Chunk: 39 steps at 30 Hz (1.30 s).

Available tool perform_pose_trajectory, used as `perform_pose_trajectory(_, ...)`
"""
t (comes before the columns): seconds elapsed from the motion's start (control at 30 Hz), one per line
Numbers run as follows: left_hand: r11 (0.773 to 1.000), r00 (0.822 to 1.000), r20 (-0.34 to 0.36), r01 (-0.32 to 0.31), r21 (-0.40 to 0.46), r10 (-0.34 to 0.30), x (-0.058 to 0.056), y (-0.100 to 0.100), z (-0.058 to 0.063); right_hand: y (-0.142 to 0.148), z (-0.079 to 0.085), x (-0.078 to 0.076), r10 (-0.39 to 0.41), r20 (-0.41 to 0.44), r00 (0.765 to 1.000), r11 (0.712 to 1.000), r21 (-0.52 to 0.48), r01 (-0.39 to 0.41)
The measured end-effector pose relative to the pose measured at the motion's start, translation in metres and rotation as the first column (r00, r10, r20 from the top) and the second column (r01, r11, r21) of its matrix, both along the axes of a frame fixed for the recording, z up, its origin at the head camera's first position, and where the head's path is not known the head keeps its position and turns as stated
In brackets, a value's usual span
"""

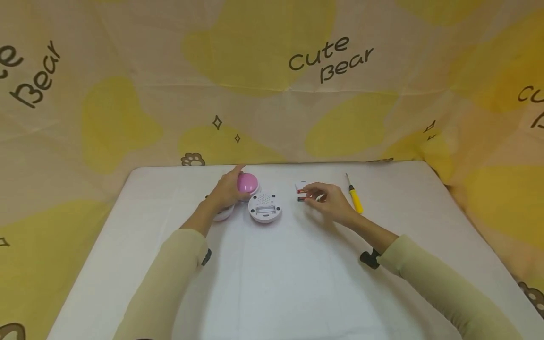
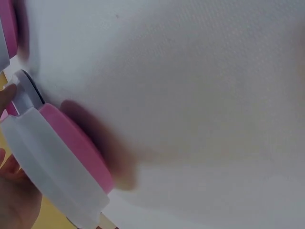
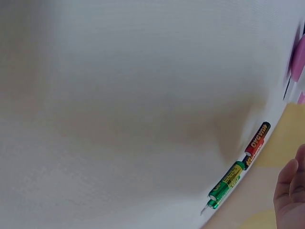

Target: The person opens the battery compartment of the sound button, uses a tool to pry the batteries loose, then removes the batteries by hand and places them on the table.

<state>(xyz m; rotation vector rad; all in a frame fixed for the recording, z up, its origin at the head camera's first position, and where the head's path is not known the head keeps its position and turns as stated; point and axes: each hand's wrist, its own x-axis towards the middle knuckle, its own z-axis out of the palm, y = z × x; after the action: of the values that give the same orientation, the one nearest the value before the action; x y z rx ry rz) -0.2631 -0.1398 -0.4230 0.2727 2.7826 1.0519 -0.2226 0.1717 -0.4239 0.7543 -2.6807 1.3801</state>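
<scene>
My left hand [image 1: 227, 190] grips a round device with a pink domed top [image 1: 248, 183], thumb at its front and fingers at its back. Beside it lies an upturned white device [image 1: 265, 210], its underside showing an uncovered battery slot and speaker holes. A third white-and-pink device [image 2: 57, 164] sits under my left wrist, mostly hidden in the head view. My right hand [image 1: 331, 203] hovers with bent fingers at red-and-black batteries [image 1: 302, 199]. From the right wrist, the hand [image 3: 291, 191] appears apart from the red-and-black battery [image 3: 257, 139] and the green batteries [image 3: 226, 181].
A screwdriver with a yellow handle [image 1: 356, 200] lies right of my right hand, its tip pointing away. The white table [image 1: 272, 283] ends at a patterned yellow cloth [image 1: 263, 118] hanging behind and at the sides.
</scene>
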Motion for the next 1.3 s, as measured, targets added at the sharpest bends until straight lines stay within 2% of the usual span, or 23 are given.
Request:
perform_pose_trajectory(0.17, 0.998, 0.999, -0.024, -0.029, 0.047, 0.031, 0.0, -0.002, 0.001, -0.001, 0.001, -0.003, -0.025, -0.005, 1.0, 1.0, 0.002, 0.025)
perform_pose_trajectory(0.27, 0.99, 0.997, -0.038, -0.056, 0.128, 0.062, 0.002, -0.002, 0.005, -0.003, 0.006, -0.002, -0.038, 0.007, 0.999, 0.999, -0.021, 0.038)
perform_pose_trajectory(0.37, 0.971, 0.995, -0.065, -0.057, 0.234, 0.074, 0.005, 0.0, 0.012, -0.007, 0.019, 0.004, -0.015, 0.041, 0.999, 0.998, -0.067, 0.018)
perform_pose_trajectory(0.53, 0.934, 0.994, -0.103, -0.005, 0.358, 0.045, 0.011, 0.009, 0.026, -0.013, 0.041, 0.015, 0.048, 0.115, 0.992, 0.988, -0.155, -0.03)
perform_pose_trajectory(0.63, 0.919, 0.996, -0.085, 0.007, 0.393, 0.029, 0.014, 0.016, 0.034, -0.015, 0.045, 0.016, 0.084, 0.166, 0.983, 0.972, -0.23, -0.044)
perform_pose_trajectory(0.73, 0.899, 1.0, -0.024, -0.001, 0.438, 0.013, 0.02, 0.022, 0.04, -0.018, 0.047, 0.017, 0.105, 0.194, 0.975, 0.96, -0.277, -0.049)
perform_pose_trajectory(0.8, 0.872, 1.0, 0.021, -0.001, 0.49, -0.011, 0.023, 0.025, 0.043, -0.02, 0.049, 0.018, 0.11, 0.189, 0.976, 0.958, -0.283, -0.054)
perform_pose_trajectory(0.97, 0.765, 0.984, 0.127, 0.012, 0.644, -0.122, 0.036, 0.029, 0.052, -0.025, 0.055, 0.021, 0.121, 0.176, 0.977, 0.957, -0.283, -0.068)
perform_pose_trajectory(1.07, 0.726, 0.971, 0.154, 0.029, 0.687, -0.184, 0.045, 0.03, 0.06, -0.028, 0.059, 0.023, 0.116, 0.158, 0.981, 0.961, -0.269, -0.07)
perform_pose_trajectory(1.17, 0.694, 0.961, 0.154, 0.052, 0.718, -0.231, 0.048, 0.031, 0.058, -0.032, 0.063, 0.026, 0.106, 0.135, 0.985, 0.968, -0.241, -0.071)
perform_pose_trajectory(1.3, 0.631, 0.951, 0.14, 0.069, 0.773, -0.275, 0.047, 0.033, 0.047, -0.034, 0.066, 0.028, 0.102, 0.131, 0.986, 0.971, -0.228, -0.07)
